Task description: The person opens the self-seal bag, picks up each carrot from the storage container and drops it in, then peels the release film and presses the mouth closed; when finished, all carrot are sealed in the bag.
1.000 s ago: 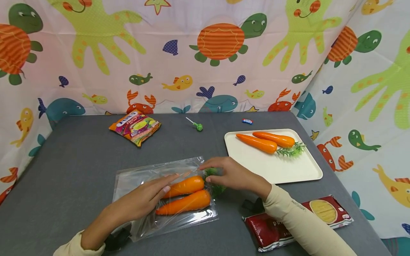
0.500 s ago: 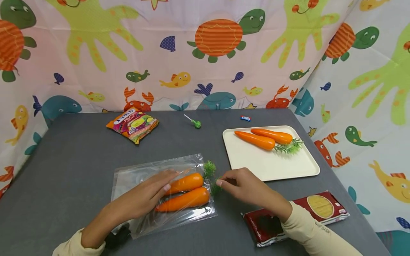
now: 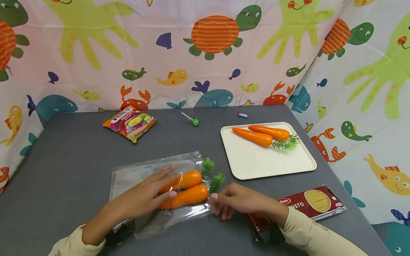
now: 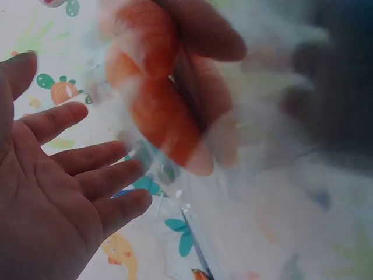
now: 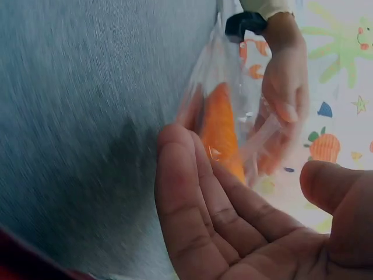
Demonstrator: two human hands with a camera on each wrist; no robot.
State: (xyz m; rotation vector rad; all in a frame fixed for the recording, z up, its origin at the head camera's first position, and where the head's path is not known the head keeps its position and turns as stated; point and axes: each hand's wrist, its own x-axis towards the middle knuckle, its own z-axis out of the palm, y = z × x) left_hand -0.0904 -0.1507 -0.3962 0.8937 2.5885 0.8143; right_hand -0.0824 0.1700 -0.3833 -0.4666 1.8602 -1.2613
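Two orange toy carrots (image 3: 189, 197) lie side by side in a clear plastic bag (image 3: 131, 177), their green leafy tops (image 3: 217, 182) sticking out past its right edge. My left hand (image 3: 150, 193) rests on the bag with fingers spread over the carrots. In the left wrist view, its fingers are extended beside the blurred film. At the bag's right edge, just below the leaves, is my right hand (image 3: 238, 199), thumb and fingertips close to the film. The right wrist view shows its thumb apart from slightly bent fingers (image 5: 180, 186), with the bagged carrot (image 5: 220, 131) beyond them.
A cream tray (image 3: 256, 165) at the right holds two more carrots (image 3: 253, 137). A dark red pasta packet (image 3: 307, 206) lies partly under my right forearm. Farther back are a candy bag (image 3: 131, 123), a green lollipop (image 3: 194, 122) and a small blue-wrapped sweet (image 3: 242, 115).
My right hand has moved from the leafy tops down to the bag's right edge, uncovering the leaves. My left hand's fingers have spread, the thumb now over the lower carrot.
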